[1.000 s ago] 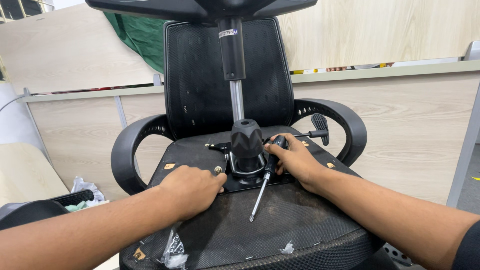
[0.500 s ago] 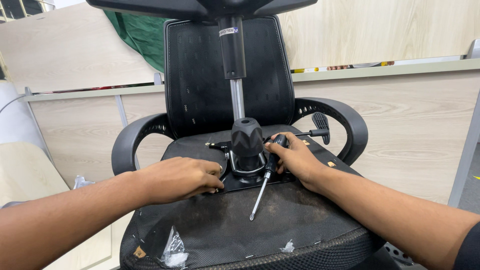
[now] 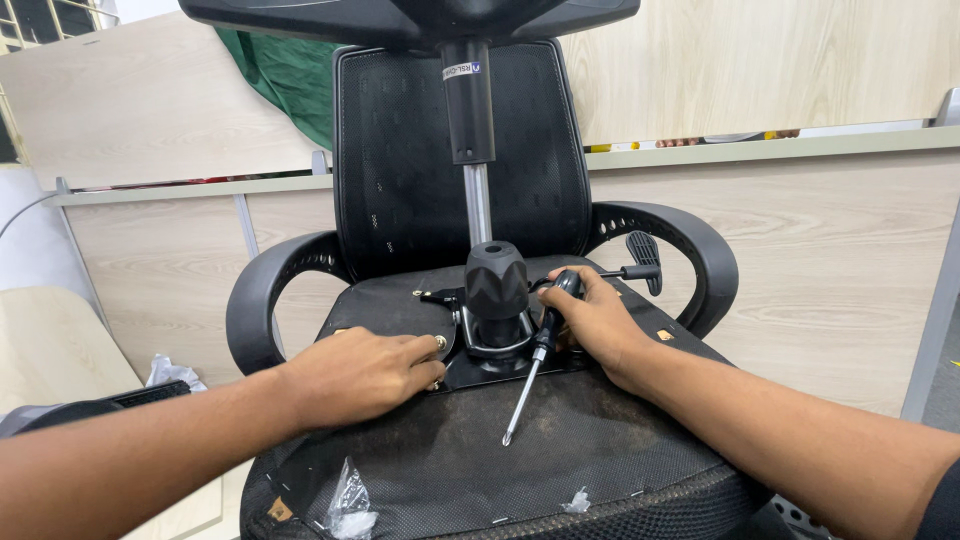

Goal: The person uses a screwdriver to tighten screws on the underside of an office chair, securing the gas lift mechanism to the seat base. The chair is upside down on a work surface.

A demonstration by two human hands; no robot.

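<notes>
A black office chair [image 3: 300, 290] lies upside down, its seat underside [image 3: 560, 450] facing up. The black tilt mechanism [image 3: 497, 300] with its chrome gas cylinder [image 3: 478, 205] stands at the seat's middle. My left hand [image 3: 360, 375] rests flat on the seat just left of the mechanism plate, with a small bolt at its fingertips. My right hand [image 3: 595, 325] lies on the right of the mechanism, closed around the black handle of a screwdriver [image 3: 528, 385]. The screwdriver's shaft points toward me, tip down on the fabric.
A black adjustment lever [image 3: 645, 262] sticks out to the right of the mechanism. Clear plastic scraps [image 3: 345, 495] lie on the near seat edge. Wooden panels [image 3: 820, 260] stand behind the chair, green cloth [image 3: 280, 80] hangs at the back left, and a pale table [image 3: 50, 350] sits left.
My left hand slid a little to the left and back along the seat. My right hand and the screwdriver stayed where they were.
</notes>
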